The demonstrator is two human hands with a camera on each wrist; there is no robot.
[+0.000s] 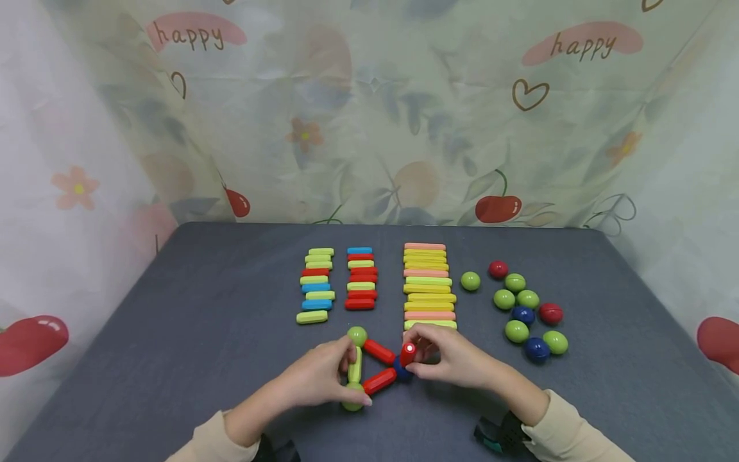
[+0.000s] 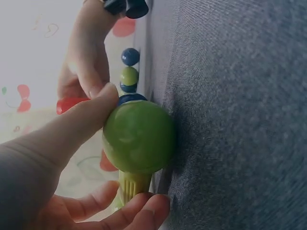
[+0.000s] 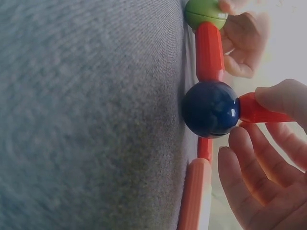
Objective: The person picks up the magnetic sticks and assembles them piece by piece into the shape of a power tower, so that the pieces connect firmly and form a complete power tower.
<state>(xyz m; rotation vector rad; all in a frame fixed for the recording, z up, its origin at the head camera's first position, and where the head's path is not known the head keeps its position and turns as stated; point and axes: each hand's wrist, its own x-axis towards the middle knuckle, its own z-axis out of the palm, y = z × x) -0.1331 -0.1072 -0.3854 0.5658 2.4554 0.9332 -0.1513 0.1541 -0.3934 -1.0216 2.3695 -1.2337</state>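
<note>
Red and green magnetic rods with balls form a flat triangle on the table. A green rod (image 1: 355,364) joins two green balls (image 2: 140,136); red rods (image 1: 380,382) run from them to a blue ball (image 3: 210,109). My left hand (image 1: 323,374) holds the triangle's left side, thumb on the near green ball and fingers by the green rod. Between thumb and fingers, my right hand (image 1: 453,358) pinches another red rod (image 3: 261,109), which stands up from the blue ball. Its lower end touches the ball in the right wrist view.
Behind the hands lie two columns of short rods (image 1: 314,296) (image 1: 361,278) and one column of longer yellow, pink and green rods (image 1: 430,298). Loose green, red and blue balls (image 1: 516,331) sit to the right. A patterned curtain (image 1: 369,160) hangs behind the dark table (image 1: 190,333).
</note>
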